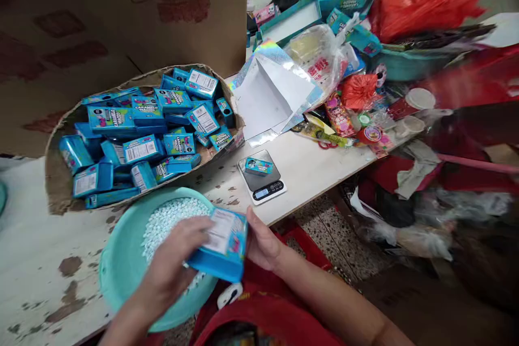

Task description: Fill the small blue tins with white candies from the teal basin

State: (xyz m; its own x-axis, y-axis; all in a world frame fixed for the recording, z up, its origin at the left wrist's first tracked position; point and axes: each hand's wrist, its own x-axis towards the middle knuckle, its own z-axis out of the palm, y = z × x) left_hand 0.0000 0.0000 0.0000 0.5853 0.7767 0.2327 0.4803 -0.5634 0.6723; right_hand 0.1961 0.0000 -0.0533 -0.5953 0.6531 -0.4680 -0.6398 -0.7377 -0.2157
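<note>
Over the near right part of the teal basin (117, 275), head view: one blue box (223, 238), printed, broad labelled face upward, one plain side wall turned toward the wearer. Left hand (176, 251): above the basin, clamped on the blue box, fingertips over the face's left edge, thumb hidden. Right hand (261, 240): just outside the basin's right rim, at the box's opposite edge, thumb raised beside it; remaining fingers lost behind the box, so whether they close on it cannot be told. Relation: blue box directly between the two hands, both next to it, the left hand reaching farther over the face; long axis foreshortened, its direction uncertain. Below, inside the basin: white pellets (172, 221), loose, heaped toward the far side. Beyond the basin's far rim: cardboard tray (59, 181), filled with similar boxes (174, 100), jumbled. Right of the basin, past its far rim: digital scale (267, 177), bearing one small printed carton (258, 166), long axis roughly left to right, apart from both hands.
</note>
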